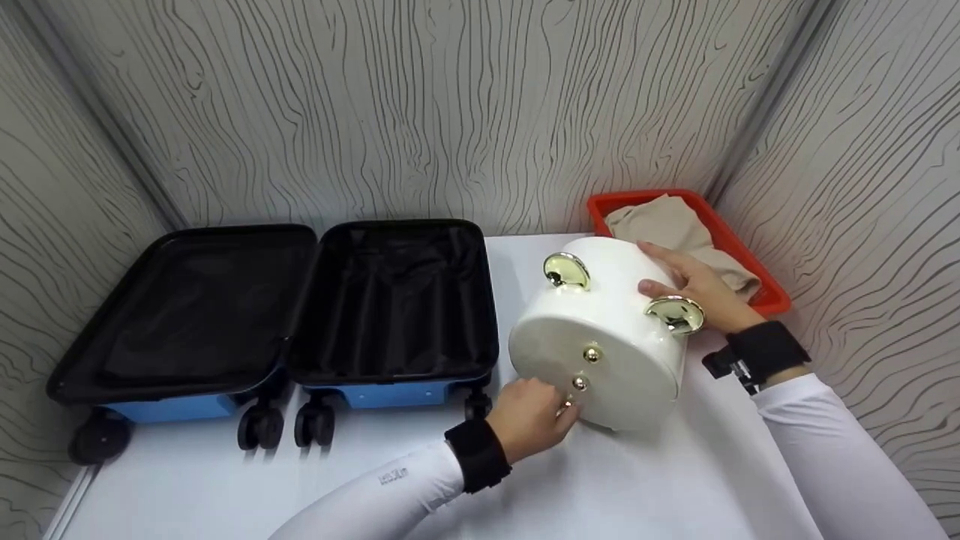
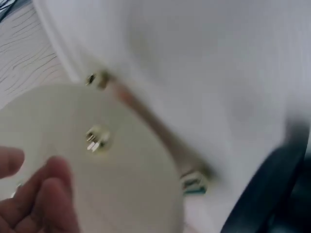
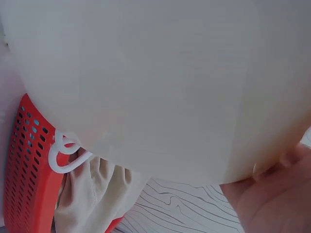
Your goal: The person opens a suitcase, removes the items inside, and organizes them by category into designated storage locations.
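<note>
A white drum-shaped box (image 1: 615,281) with two gold ear-shaped pieces (image 1: 676,313) and a row of gold knobs (image 1: 592,354) on its flat face leans tilted above the white table. At the lowest knob, my left hand (image 1: 531,418) has its fingers curled and pinches it. In the left wrist view, the fingers (image 2: 51,199) bend close to the flat face. Against the box's right side rests my right hand (image 1: 705,292), its thumb and visible finger straight. The right wrist view is mostly filled by the box (image 3: 146,87); some of that hand's fingers are hidden.
To the left, an open blue suitcase with black lining (image 1: 397,300) lies in two halves, wheels toward me. Behind the box, a red basket (image 1: 772,296) holds beige cloth (image 1: 667,225). White looped cord (image 3: 63,158) hangs at the basket's rim. Wood-patterned walls (image 1: 450,112) enclose the table.
</note>
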`<state>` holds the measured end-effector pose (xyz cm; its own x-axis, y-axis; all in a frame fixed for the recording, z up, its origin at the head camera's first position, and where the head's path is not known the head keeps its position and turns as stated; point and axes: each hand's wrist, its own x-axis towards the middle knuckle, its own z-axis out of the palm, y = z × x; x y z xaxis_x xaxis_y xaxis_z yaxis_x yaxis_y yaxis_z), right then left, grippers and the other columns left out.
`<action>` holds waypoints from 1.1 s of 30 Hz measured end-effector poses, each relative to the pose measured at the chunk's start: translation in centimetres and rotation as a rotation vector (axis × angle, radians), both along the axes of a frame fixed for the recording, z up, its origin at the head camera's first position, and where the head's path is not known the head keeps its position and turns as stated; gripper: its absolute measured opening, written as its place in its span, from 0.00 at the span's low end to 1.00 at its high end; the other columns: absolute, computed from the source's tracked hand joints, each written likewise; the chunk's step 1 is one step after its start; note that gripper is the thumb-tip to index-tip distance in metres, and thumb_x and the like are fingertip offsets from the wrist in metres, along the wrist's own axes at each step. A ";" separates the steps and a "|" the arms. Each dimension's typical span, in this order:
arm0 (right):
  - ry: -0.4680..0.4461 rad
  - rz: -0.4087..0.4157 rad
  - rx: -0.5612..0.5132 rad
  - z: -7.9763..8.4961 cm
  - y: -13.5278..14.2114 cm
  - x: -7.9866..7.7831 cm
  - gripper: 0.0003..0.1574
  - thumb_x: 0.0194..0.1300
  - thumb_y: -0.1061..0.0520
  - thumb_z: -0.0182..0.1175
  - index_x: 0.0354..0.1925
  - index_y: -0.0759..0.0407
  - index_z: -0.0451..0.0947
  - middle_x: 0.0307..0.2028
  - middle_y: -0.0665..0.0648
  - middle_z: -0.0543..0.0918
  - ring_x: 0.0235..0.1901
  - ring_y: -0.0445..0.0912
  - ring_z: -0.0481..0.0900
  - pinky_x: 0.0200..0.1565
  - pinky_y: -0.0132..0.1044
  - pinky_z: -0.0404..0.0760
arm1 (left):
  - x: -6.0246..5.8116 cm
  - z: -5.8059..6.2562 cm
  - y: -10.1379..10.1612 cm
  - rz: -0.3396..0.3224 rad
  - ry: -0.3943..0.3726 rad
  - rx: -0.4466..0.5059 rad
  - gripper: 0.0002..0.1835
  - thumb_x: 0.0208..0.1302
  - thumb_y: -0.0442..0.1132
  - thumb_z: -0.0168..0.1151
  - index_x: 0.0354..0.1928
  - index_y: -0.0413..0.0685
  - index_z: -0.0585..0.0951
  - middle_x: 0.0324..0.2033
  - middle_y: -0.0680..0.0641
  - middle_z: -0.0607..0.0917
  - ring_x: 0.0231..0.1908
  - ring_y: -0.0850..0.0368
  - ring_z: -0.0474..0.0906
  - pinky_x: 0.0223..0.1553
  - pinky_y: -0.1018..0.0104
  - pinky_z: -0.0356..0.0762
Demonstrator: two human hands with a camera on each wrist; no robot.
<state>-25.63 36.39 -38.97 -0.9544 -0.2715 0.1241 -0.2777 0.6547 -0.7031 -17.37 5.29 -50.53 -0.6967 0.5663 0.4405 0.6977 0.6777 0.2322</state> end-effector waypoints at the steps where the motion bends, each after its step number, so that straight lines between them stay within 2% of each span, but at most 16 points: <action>1: 0.034 -0.018 -0.005 0.0 0.0 0.3 0.44 0.76 0.54 0.69 0.82 0.58 0.65 0.80 0.71 0.67 0.81 0.68 0.60 0.77 0.74 0.58 | 0.0 0.7 -0.3 -0.006 0.035 0.038 0.23 0.74 0.50 0.66 0.18 0.56 0.77 0.16 0.57 0.82 0.19 0.59 0.82 0.20 0.65 0.72; 3: 0.130 -0.078 -0.006 -0.1 0.1 0.9 0.36 0.76 0.55 0.68 0.76 0.61 0.74 0.74 0.71 0.74 0.76 0.63 0.68 0.76 0.63 0.68 | -0.3 2.0 -0.8 -0.011 0.108 0.142 0.20 0.73 0.48 0.68 0.22 0.55 0.78 0.18 0.57 0.81 0.19 0.61 0.80 0.19 0.66 0.71; 5: 0.245 -0.160 -0.014 -0.2 0.3 1.7 0.24 0.76 0.57 0.68 0.66 0.64 0.83 0.65 0.67 0.82 0.68 0.50 0.77 0.70 0.43 0.77 | -0.9 3.0 -1.2 -0.001 0.173 0.244 0.16 0.70 0.47 0.72 0.27 0.53 0.77 0.22 0.56 0.80 0.22 0.61 0.78 0.22 0.68 0.72; 7: 0.339 -0.255 -0.035 -0.2 0.4 2.6 0.16 0.76 0.58 0.66 0.56 0.65 0.89 0.54 0.55 0.89 0.56 0.35 0.81 0.57 0.23 0.79 | -1.6 3.8 -1.6 0.031 0.207 0.316 0.15 0.67 0.47 0.75 0.34 0.50 0.77 0.28 0.53 0.79 0.28 0.59 0.77 0.28 0.68 0.74; 8: 0.371 -0.300 -0.049 -0.3 0.4 3.2 0.13 0.77 0.59 0.66 0.52 0.65 0.90 0.49 0.47 0.90 0.50 0.29 0.81 0.49 0.17 0.76 | -2.1 4.0 -1.7 0.051 0.208 0.340 0.16 0.66 0.47 0.76 0.38 0.49 0.77 0.31 0.51 0.79 0.32 0.57 0.76 0.32 0.66 0.76; 10: 0.386 -0.372 -0.073 -0.3 0.3 4.5 0.13 0.77 0.59 0.64 0.48 0.66 0.91 0.39 0.33 0.88 0.40 0.23 0.79 0.41 0.15 0.75 | -2.7 4.4 -1.9 0.088 0.170 0.366 0.21 0.65 0.48 0.76 0.47 0.45 0.77 0.40 0.47 0.80 0.40 0.53 0.76 0.43 0.62 0.78; 12: 0.356 -0.435 -0.072 -0.4 0.0 6.0 0.14 0.79 0.57 0.63 0.47 0.65 0.92 0.32 0.27 0.83 0.34 0.25 0.77 0.36 0.18 0.72 | -3.3 4.6 -2.1 0.103 0.103 0.370 0.27 0.67 0.49 0.74 0.58 0.41 0.75 0.51 0.43 0.80 0.51 0.49 0.77 0.56 0.57 0.80; 14: 0.294 -0.475 -0.068 -0.6 -0.4 7.3 0.18 0.81 0.55 0.60 0.49 0.67 0.91 0.30 0.33 0.85 0.30 0.28 0.75 0.33 0.23 0.72 | -3.6 4.6 -2.2 0.092 0.021 0.373 0.33 0.70 0.49 0.72 0.67 0.38 0.72 0.61 0.39 0.79 0.61 0.44 0.76 0.66 0.54 0.79; 17: 0.193 -0.507 -0.115 -0.8 -1.4 9.0 0.26 0.85 0.51 0.53 0.56 0.71 0.88 0.38 0.58 0.92 0.27 0.26 0.79 0.32 0.22 0.78 | -3.8 4.7 -2.2 0.046 -0.103 0.385 0.36 0.74 0.48 0.68 0.75 0.36 0.69 0.70 0.35 0.76 0.71 0.39 0.75 0.74 0.49 0.74; 19: 0.162 -0.518 -0.121 -0.9 -2.1 10.0 0.30 0.86 0.48 0.50 0.60 0.71 0.86 0.48 0.71 0.91 0.30 0.21 0.80 0.35 0.20 0.80 | -3.7 4.7 -2.2 0.021 -0.155 0.385 0.35 0.76 0.47 0.67 0.76 0.36 0.70 0.71 0.34 0.77 0.72 0.39 0.75 0.75 0.48 0.74; 21: 0.144 -0.504 -0.095 -1.0 -3.0 10.8 0.30 0.84 0.47 0.54 0.64 0.70 0.83 0.55 0.75 0.88 0.38 0.28 0.86 0.41 0.17 0.78 | -3.7 4.7 -2.1 0.008 -0.173 0.381 0.34 0.76 0.47 0.67 0.75 0.37 0.71 0.70 0.35 0.78 0.72 0.40 0.76 0.75 0.48 0.74; 23: 0.124 -0.464 -0.070 -1.0 -3.7 11.2 0.32 0.79 0.48 0.63 0.68 0.70 0.79 0.59 0.76 0.86 0.49 0.39 0.90 0.45 0.14 0.76 | -3.6 4.7 -2.1 0.008 -0.154 0.369 0.33 0.75 0.47 0.68 0.74 0.37 0.73 0.69 0.36 0.79 0.70 0.40 0.78 0.74 0.49 0.75; 26: 0.070 -0.370 -0.059 -1.2 -4.4 11.3 0.48 0.67 0.52 0.78 0.75 0.71 0.70 0.67 0.78 0.80 0.63 0.64 0.85 0.52 0.12 0.74 | -3.4 4.7 -2.2 0.029 -0.099 0.364 0.32 0.73 0.45 0.69 0.72 0.37 0.74 0.67 0.36 0.81 0.68 0.40 0.79 0.72 0.49 0.77; 29: 0.035 -0.305 -0.085 -1.5 -4.8 10.9 0.60 0.57 0.56 0.85 0.77 0.73 0.64 0.73 0.79 0.73 0.68 0.69 0.80 0.56 0.12 0.72 | -3.1 4.7 -2.4 0.068 -0.048 0.365 0.29 0.73 0.42 0.70 0.70 0.38 0.76 0.64 0.37 0.83 0.64 0.41 0.82 0.67 0.49 0.81; 33: 0.054 -0.281 -0.066 -1.9 -4.9 10.6 0.64 0.51 0.58 0.88 0.77 0.73 0.65 0.70 0.78 0.77 0.67 0.68 0.81 0.58 0.13 0.71 | -2.7 4.6 -2.7 0.118 -0.001 0.366 0.26 0.72 0.39 0.70 0.68 0.40 0.79 0.60 0.40 0.85 0.58 0.44 0.84 0.57 0.51 0.87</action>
